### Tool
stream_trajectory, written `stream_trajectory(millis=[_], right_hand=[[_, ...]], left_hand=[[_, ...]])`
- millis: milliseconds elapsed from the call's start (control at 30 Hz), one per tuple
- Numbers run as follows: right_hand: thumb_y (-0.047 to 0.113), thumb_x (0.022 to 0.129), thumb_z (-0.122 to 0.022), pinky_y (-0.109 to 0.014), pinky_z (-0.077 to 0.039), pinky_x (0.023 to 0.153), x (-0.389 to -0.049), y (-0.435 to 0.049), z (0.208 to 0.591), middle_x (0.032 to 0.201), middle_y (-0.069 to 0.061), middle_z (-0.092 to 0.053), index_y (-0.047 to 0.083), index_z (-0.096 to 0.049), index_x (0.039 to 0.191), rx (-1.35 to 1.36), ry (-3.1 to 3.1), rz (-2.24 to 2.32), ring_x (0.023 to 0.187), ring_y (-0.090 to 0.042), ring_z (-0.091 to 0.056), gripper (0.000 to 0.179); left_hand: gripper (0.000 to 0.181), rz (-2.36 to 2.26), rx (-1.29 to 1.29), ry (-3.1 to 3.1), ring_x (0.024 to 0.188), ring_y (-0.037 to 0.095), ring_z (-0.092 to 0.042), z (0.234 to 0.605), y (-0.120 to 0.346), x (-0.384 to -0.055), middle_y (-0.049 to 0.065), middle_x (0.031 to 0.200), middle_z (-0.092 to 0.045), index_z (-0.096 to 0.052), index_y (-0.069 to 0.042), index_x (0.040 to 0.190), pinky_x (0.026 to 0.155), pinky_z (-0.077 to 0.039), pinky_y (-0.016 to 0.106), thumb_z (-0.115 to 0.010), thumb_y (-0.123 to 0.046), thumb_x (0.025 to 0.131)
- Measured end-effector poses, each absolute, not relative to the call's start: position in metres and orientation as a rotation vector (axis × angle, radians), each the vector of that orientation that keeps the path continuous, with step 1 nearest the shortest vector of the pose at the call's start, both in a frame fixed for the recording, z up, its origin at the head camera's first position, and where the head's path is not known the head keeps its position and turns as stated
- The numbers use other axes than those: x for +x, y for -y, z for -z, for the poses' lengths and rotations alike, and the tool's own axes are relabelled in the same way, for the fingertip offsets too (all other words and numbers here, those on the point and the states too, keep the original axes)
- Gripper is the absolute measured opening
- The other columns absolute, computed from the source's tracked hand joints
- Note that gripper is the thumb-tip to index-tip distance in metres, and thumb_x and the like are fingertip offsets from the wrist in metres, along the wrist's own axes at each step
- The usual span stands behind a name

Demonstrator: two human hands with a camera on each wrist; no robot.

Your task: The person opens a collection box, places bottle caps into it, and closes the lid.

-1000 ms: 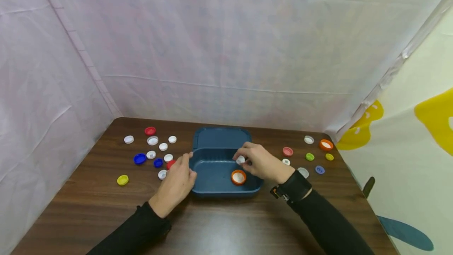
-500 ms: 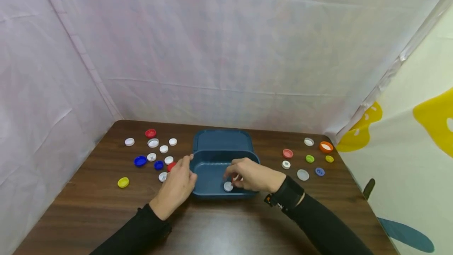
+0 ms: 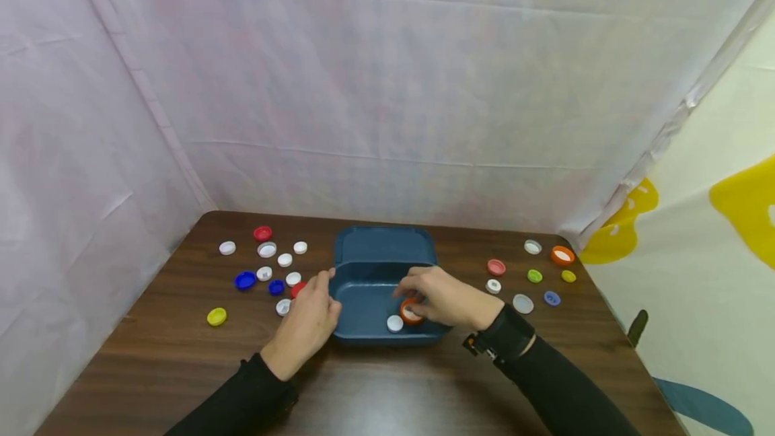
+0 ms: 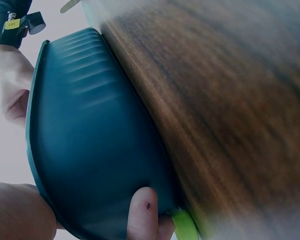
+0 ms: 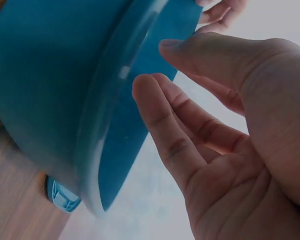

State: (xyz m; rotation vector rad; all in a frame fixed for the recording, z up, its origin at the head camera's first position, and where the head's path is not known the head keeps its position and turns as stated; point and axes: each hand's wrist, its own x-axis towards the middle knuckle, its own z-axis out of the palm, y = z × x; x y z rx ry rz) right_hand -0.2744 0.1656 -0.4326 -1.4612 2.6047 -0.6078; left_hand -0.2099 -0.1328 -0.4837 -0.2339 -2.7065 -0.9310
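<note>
Left hand (image 3: 307, 323) grips left end of blue box (image 3: 363, 307) on table (image 3: 363, 395). Right hand (image 3: 440, 296): grip narrow, thumb and fingertips apart, over 1 orange cap (image 3: 413, 321); 1 white cap (image 3: 395, 323) just beside; both inside.

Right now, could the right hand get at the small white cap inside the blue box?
Probably yes: the small white cap lies uncovered beside the orange cap, and the right hand reaches over the open blue box, fingers parted.
</note>
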Motion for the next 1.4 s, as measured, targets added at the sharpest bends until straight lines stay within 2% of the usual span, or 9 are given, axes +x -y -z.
stream_trajectory(millis=[233,467,667,800,1133,1400], right_hand=[[0.004,0.106,-0.083,-0.041,-0.071,0.093,-0.277,-0.179,0.430,0.130,-0.012,-0.079,0.010,-0.082,0.138,-1.372,-2.684,0.662,0.113,-0.027,-0.079,0.032],[0.002,0.104,-0.085,-0.032,-0.070,0.094,-0.282,-0.196,0.426,0.127,-0.011,-0.079,0.011,-0.083,0.135,-1.332,-2.791,0.719,0.111,-0.025,-0.082,0.032],[0.002,0.103,-0.087,-0.031,-0.070,0.088,-0.287,-0.213,0.421,0.127,-0.009,-0.078,0.012,-0.084,0.132,-1.269,-2.906,0.777,0.108,-0.024,-0.082,0.030],[0.002,0.104,-0.086,-0.033,-0.070,0.089,-0.291,-0.225,0.421,0.127,-0.011,-0.079,0.012,-0.084,0.132,-1.209,-2.967,0.786,0.107,-0.021,-0.082,0.030],[-0.003,0.102,-0.085,-0.045,-0.072,0.092,-0.300,-0.255,0.434,0.124,-0.013,-0.080,0.009,-0.083,0.132,-1.009,-3.076,0.905,0.109,-0.030,-0.083,0.033],[0.000,0.102,-0.085,-0.054,-0.072,0.090,-0.309,-0.277,0.449,0.123,-0.020,-0.079,0.004,-0.083,0.132,-0.897,-3.185,0.896,0.107,-0.041,-0.084,0.031]], left_hand=[[0.048,0.911,-0.240,2.670,0.081,0.020,-0.069,0.483,0.132,-0.210,0.030,0.142,-0.076,-0.065,0.011,0.145,0.073,-0.065,0.040,-0.073,0.006,0.098],[0.048,0.910,-0.245,2.678,0.080,0.021,-0.068,0.485,0.132,-0.210,0.032,0.137,-0.076,-0.064,0.012,0.147,0.072,-0.066,0.038,-0.072,0.005,0.099],[0.047,0.898,-0.259,2.652,0.079,0.021,-0.068,0.484,0.131,-0.210,0.032,0.137,-0.077,-0.065,0.012,0.144,0.071,-0.066,0.039,-0.073,0.006,0.098],[0.046,0.895,-0.264,2.649,0.080,0.022,-0.069,0.483,0.131,-0.210,0.031,0.138,-0.077,-0.066,0.011,0.143,0.072,-0.067,0.041,-0.073,0.007,0.098],[0.047,0.889,-0.271,2.656,0.082,0.022,-0.070,0.484,0.131,-0.208,0.032,0.138,-0.077,-0.066,0.011,0.143,0.071,-0.066,0.040,-0.073,0.007,0.097],[0.048,0.889,-0.277,2.647,0.082,0.023,-0.070,0.485,0.132,-0.211,0.033,0.138,-0.077,-0.065,0.012,0.143,0.072,-0.067,0.041,-0.073,0.007,0.097]])
